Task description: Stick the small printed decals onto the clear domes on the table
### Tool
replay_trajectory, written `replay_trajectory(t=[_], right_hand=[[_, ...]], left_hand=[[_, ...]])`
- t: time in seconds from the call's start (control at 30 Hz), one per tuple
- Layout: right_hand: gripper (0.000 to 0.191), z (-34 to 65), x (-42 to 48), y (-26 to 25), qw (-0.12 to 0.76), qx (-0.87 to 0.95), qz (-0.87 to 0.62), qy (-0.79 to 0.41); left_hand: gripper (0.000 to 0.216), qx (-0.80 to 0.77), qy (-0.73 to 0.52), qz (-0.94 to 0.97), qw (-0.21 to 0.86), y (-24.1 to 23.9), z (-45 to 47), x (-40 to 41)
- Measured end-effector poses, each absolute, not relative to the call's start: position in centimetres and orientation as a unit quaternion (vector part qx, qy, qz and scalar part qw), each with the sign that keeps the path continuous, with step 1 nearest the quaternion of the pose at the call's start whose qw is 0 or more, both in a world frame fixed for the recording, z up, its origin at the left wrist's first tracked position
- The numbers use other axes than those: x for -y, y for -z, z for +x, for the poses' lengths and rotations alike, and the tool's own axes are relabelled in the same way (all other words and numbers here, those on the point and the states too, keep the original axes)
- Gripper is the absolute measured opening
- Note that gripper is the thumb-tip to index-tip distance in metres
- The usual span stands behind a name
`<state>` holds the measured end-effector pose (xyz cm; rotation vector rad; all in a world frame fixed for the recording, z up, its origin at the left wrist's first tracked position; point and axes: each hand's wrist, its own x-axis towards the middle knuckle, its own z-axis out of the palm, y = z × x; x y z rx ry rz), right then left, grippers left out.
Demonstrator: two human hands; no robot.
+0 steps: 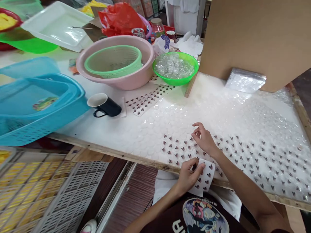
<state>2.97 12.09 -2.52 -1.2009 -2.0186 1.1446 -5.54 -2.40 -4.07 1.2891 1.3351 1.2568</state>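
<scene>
My left hand (189, 176) is closed on a white sticker sheet (206, 177) printed with small dark butterfly-like motifs, at the table's front edge. Just above it, my right hand (204, 139) hovers over the tabletop with fingers curled and thumb drawn in; anything between the fingertips is too small to make out. Under and around the right hand lie rows of clear round pieces (183, 149), each bearing a similar dark motif. More of these marked pieces (261, 161) spread to the right. Plain clear round pieces (143, 136) cover the table to the left.
A dark mug (109, 106) lies tipped beside another sticker sheet (148, 102). Behind are a green bowl (191, 61) of clear pieces and a pink basin (116, 83) holding a green basket. Blue baskets (48, 126) stand left; cardboard (252, 38) rises at right.
</scene>
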Motion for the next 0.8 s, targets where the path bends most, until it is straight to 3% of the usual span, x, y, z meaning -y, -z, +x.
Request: replay_trajectory(t=[0.2, 0.5, 0.8], right_hand=[[0.019, 2.4, -13.0, 2.4, 0.235, 0.681, -0.432, -0.542], [0.007, -0.2, -13.5, 2.5, 0.162, 0.718, -0.461, -0.497], [0.012, -1.3, -13.5, 3.3, 0.101, 0.768, -0.473, -0.419]], left_hand=[[0.037, -0.532, -0.502, 0.526, 0.434, 3.8, -5.6, 2.2], [0.038, -0.526, -0.512, 0.530, 0.425, 3.8, -5.5, 2.2], [0.037, -0.519, -0.517, 0.533, 0.423, 3.5, -5.5, 2.1]])
